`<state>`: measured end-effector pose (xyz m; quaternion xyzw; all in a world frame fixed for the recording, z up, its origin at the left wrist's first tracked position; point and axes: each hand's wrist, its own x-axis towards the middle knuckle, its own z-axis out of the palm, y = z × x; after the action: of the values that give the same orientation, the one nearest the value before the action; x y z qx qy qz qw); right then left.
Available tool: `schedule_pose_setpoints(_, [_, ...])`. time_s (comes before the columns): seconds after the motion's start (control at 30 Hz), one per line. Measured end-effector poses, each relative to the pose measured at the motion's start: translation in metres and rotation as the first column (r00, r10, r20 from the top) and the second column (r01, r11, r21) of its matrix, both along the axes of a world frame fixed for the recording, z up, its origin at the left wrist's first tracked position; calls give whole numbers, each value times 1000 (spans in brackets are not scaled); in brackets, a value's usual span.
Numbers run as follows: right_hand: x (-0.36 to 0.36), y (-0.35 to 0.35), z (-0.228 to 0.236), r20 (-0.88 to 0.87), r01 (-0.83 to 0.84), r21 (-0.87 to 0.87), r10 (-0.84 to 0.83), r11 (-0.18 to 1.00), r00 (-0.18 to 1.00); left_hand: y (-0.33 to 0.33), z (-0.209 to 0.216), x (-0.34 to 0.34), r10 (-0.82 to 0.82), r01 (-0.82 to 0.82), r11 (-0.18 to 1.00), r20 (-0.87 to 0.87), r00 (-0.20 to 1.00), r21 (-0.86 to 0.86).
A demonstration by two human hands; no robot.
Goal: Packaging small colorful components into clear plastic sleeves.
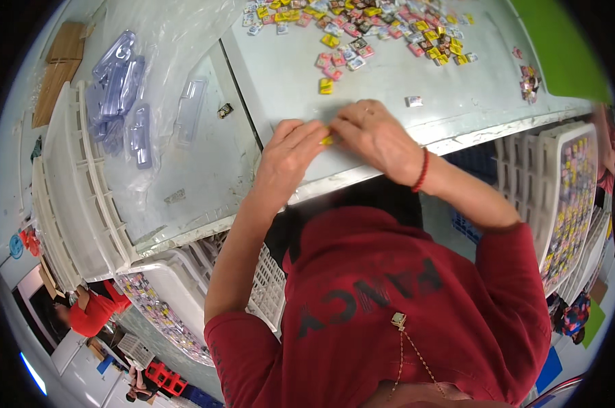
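Close to the table's near edge, my left hand (285, 162) and my right hand (381, 139) meet with bent fingers. Between their fingertips shows a small yellow wrapped piece (326, 140), partly hidden by the fingers. Both hands seem to pinch it; the right fingers are slightly blurred. Just beyond lies another yellow wrapped piece (326, 86), apart from the hands. Farther off spreads a loose pile of small wrapped pieces (362, 27) in yellow, pink, white and dark brown. One white and dark piece (414, 101) lies alone to the right of my hands.
Clear plastic trays (120, 85) are heaped at the left on plastic sheeting. White plastic crates (90, 197) stand beyond the table's left edge. More racks, with a tray of colourful pieces (571, 197), stand at the right. A person in red (93, 309) is at lower left.
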<state>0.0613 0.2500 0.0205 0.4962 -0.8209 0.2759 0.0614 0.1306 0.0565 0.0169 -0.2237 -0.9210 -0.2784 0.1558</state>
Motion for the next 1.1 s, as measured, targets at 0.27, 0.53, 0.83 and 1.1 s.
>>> schedule_pose_setpoints(0.27, [9,-9,-21,85,93,-92,-85,991,993,-12,-29,-3,33,-32,999,-43,999,33])
schedule_pose_setpoints(0.53, [13,-9,-25,-87,90,-195,-108,977,990,-10,-46,-7,94,-87,981,-30,995,175])
schedule_pose_setpoints(0.83, [53,-2,-23,10,189,288,-200,939,980,7,-24,11,79,-61,989,127,989,-136])
schedule_pose_setpoints(1.1, [42,-3,-26,-1,149,255,-154,956,988,6,-37,13,233,-244,960,88,968,135])
